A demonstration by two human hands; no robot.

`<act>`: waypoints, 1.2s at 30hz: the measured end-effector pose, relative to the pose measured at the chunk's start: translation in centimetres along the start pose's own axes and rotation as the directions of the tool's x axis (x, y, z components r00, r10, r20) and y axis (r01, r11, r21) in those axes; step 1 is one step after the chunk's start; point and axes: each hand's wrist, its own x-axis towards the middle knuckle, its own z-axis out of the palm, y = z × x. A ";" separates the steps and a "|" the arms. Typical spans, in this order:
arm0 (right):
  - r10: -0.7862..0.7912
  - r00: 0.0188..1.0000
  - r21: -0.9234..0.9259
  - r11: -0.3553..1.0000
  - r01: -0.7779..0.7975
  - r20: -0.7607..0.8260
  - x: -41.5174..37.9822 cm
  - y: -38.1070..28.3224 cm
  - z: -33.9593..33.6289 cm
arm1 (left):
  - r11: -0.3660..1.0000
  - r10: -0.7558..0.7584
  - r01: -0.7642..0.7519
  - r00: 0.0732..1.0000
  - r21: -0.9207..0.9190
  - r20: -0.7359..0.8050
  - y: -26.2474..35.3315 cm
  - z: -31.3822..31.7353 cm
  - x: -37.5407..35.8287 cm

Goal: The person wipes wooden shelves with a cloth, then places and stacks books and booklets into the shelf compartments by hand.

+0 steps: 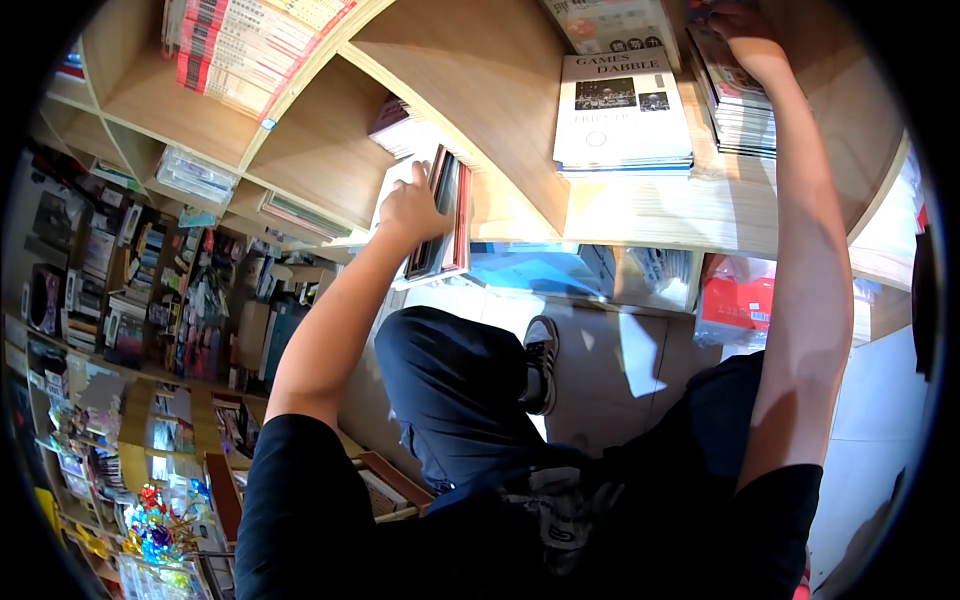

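My left hand is at a row of thin books with dark, white and red edges, in the left shelf compartment. Its fingers curl over a book at the near side of the row, with the thumb towards the dark covers. My right arm stretches up to the top right, where my right hand bends over a pile of booklets. Its fingertips are close to a dark bluish thing at the frame's edge and partly hidden. Between the hands lies a stack of white books topped by one reading "GAMES DABBLE".
A wooden divider slants between the two compartments. Red-and-white volumes stand at upper left. Below the shelf are a blue box and a red package. Crowded shelves fill the left side. My knee is near the shelf.
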 end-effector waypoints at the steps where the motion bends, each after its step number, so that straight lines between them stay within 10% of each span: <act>1: 0.003 1.000 -0.001 1.000 -0.003 -0.003 0.1 0.0 0.2 | 1.000 0.003 -0.003 1.000 0.002 -0.002 0.5 0.2 -0.5; 7: 0.211 0.974 0.090 0.972 -0.219 0.087 -0.1 -1.3 -0.6 | 0.956 0.115 -0.096 0.992 0.276 -0.055 0.7 1.6 -2.0; 19: -0.012 0.993 -0.041 0.999 0.007 -0.113 1.7 1.1 3.1 | 0.983 0.104 -0.074 0.978 0.166 -0.183 -3.8 0.3 -3.2; 28: 0.157 0.983 0.106 0.983 -0.147 -0.091 0.8 -1.1 1.6 | 0.968 -0.004 -0.118 0.874 -0.220 -0.486 -12.9 -6.7 -7.9; 36: 0.156 0.988 0.183 0.971 -0.155 0.012 0.7 -0.5 0.3 | 0.759 -0.046 -0.122 0.970 -0.640 -0.239 -14.1 -10.3 -16.0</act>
